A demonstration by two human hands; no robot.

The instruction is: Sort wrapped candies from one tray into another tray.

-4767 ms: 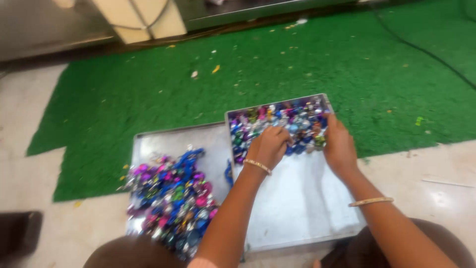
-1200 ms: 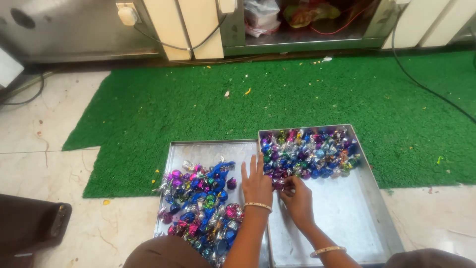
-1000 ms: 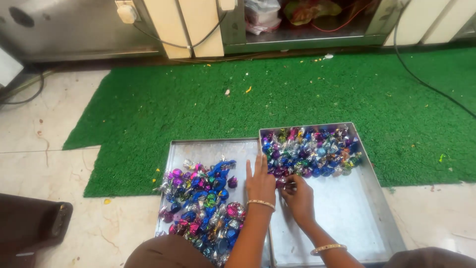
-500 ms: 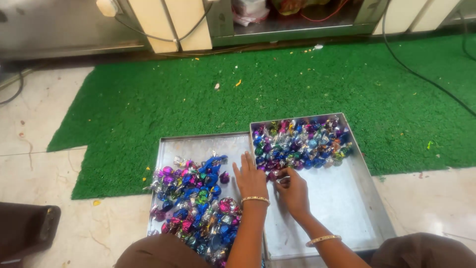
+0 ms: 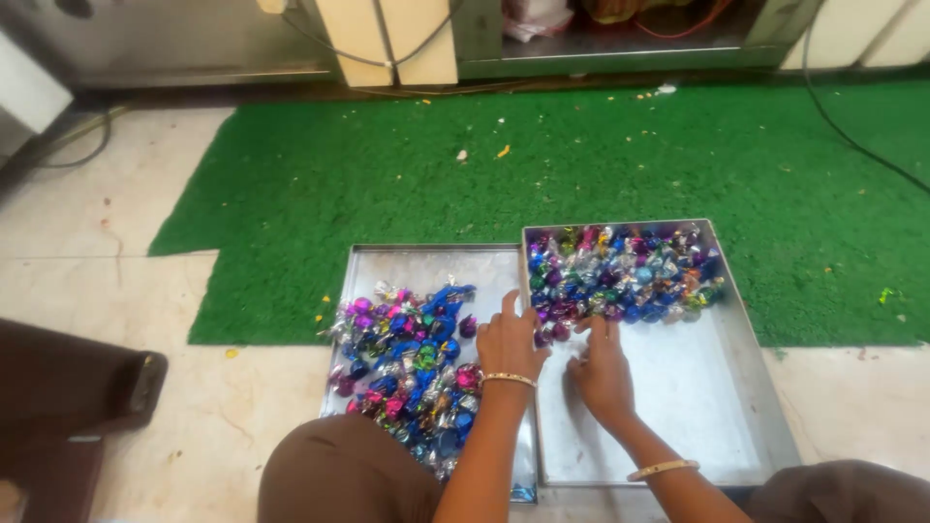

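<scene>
Candies (image 5: 620, 276) in shiny foil wrappers, blue, purple, pink, green and silver, are lying heaped along the far end of the right tray (image 5: 736, 407), toward twelve o'clock in the head view. A second heap (image 5: 407, 368) is covering much of the left tray (image 5: 426, 261), at about nine o'clock from the hands. Both shallow metal trays are sitting side by side on the floor (image 5: 116, 242), their far ends overlapping the green mat (image 5: 581, 165).

The left hand (image 5: 511, 341) is resting flat with fingers spread over the shared edge of the two trays, fingertips touching candies at the near fringe of the right heap; it is gripping nothing. The right hand (image 5: 603, 370) is lying on the bare metal of the right tray, fingers loosely extended toward the same fringe at twelve o'clock, also closed on nothing.

Judging by their look, the candies are small, light and firm, and the smooth foil is likely making them slide easily over the metal. Single pieces are probably best pinched by the body or by a twisted wrapper end; many at once are better raked with flat, spread fingers.
</scene>
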